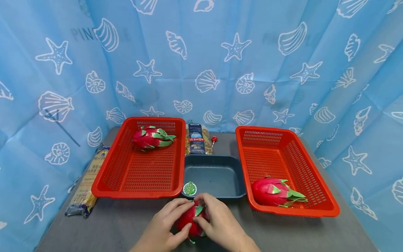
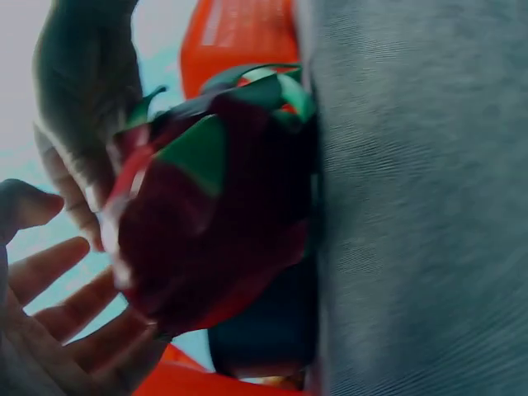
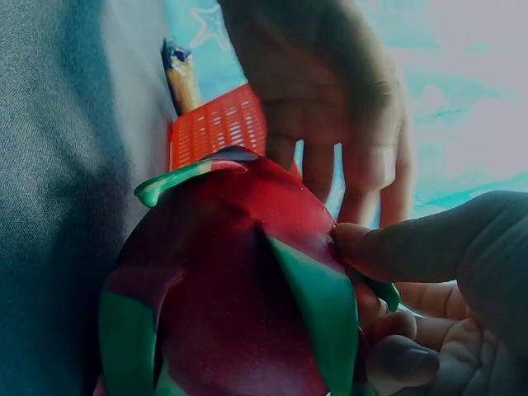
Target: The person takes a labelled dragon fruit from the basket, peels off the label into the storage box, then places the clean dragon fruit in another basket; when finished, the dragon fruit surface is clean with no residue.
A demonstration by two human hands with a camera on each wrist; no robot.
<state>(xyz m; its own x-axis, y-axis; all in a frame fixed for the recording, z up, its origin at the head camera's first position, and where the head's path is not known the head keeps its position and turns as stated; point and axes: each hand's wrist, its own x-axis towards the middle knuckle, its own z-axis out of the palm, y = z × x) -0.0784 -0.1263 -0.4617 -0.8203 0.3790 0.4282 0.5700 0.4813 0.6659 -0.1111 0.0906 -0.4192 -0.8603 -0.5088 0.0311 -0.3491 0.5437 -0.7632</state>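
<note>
A red dragon fruit with green scales (image 1: 190, 222) sits between both hands at the near middle of the table. My left hand (image 1: 165, 224) is at its left side, with extended fingers beside the red skin in the left wrist view. On the opposite side, my right hand (image 1: 220, 224) holds the fruit with bent fingers. Its thumb (image 3: 371, 247) presses the skin close to a green scale in the right wrist view. Just beyond the hands, a round green-and-white sticker (image 1: 190, 188) shows at the near left corner of a dark blue-grey tray (image 1: 217, 175).
A red basket (image 1: 141, 194) at left contains a dragon fruit (image 1: 151, 137) bearing a green label. Another red basket (image 1: 324, 206) at right holds a dragon fruit (image 1: 274, 190). Behind the tray lie a pasta bag (image 1: 197, 140) and a red lollipop (image 1: 214, 139). A long noodle packet (image 1: 86, 183) lies far left.
</note>
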